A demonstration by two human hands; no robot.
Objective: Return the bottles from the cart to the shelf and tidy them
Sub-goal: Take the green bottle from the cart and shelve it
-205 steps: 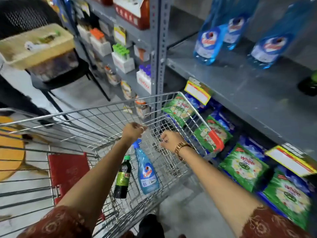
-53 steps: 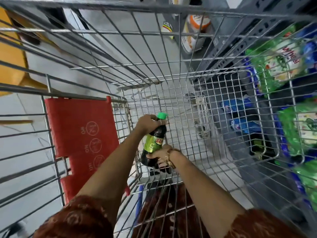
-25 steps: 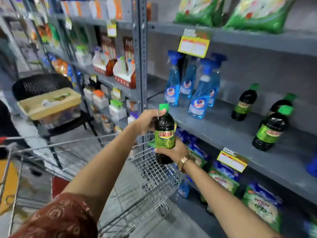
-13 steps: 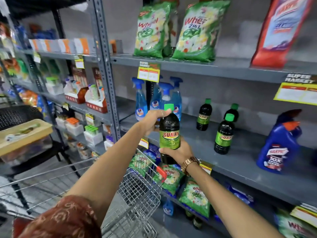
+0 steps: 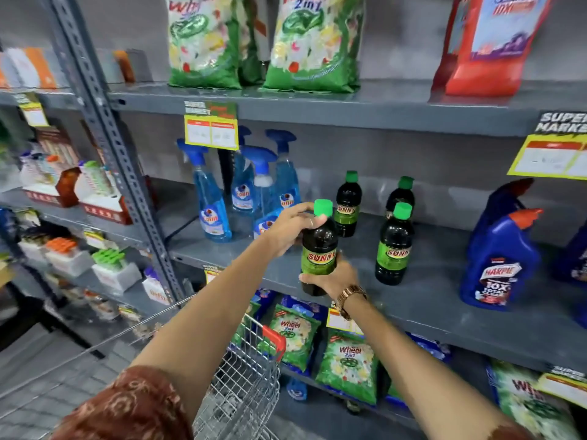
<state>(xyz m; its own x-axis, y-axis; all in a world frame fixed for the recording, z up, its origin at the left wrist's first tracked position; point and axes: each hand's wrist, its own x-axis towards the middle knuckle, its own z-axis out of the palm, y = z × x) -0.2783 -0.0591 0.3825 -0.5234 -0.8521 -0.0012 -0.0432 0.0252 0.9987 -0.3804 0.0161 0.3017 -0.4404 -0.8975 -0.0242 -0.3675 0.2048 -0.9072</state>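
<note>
I hold a dark bottle with a green cap and green "SUNNY" label (image 5: 318, 249) upright, just above the front edge of the grey middle shelf (image 5: 422, 300). My left hand (image 5: 290, 230) grips its neck and shoulder below the cap. My right hand (image 5: 333, 276) cups its base from the right. Three matching bottles stand on the shelf: one at the front right (image 5: 394, 246) and two behind (image 5: 347, 204) (image 5: 401, 195). Several blue spray bottles (image 5: 211, 198) stand to the left. The wire cart (image 5: 247, 373) is below my arms.
A blue toilet-cleaner bottle (image 5: 498, 255) stands at the shelf's right. Green detergent bags (image 5: 313, 42) fill the shelf above and more (image 5: 347, 366) the one below. Yellow price tags (image 5: 211, 131) hang from the shelf edges. A grey upright post (image 5: 117, 147) divides the shelving.
Both hands have carried the dark bottle up out of the cart and forward to the middle shelf. It now hovers closer to the matching bottles than half a second ago.
</note>
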